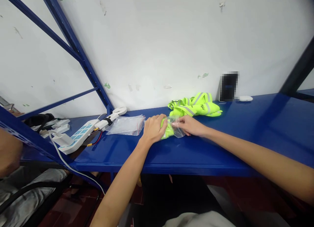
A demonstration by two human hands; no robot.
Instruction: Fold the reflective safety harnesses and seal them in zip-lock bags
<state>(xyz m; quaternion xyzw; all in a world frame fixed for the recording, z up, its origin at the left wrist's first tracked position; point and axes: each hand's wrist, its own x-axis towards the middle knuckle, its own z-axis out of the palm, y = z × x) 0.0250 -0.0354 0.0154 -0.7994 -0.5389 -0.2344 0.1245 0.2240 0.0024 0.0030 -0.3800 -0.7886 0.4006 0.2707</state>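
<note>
A clear plastic bag (pixel 179 131) lies on the blue shelf top, with a folded yellow-green reflective strap (pixel 168 132) in its left part. My left hand (pixel 154 127) is closed over the left side of the bag and the folded strap, fingers bent around them. My right hand (pixel 190 125) pinches the bag's right end, its fingertips partly seen through the film. Just behind the hands lies a loose pile of yellow-green reflective straps (pixel 196 107) with grey stripes.
Left of my hands lies a stack of clear bags (pixel 126 125). Beyond it are a small white fan (pixel 119 111), a white power strip (pixel 82 135) and a red-black cable (pixel 98 138). A dark phone-like slab (pixel 228 87) leans on the wall beside a white case (pixel 245 98). Another person's arm (pixel 9 151) shows far left.
</note>
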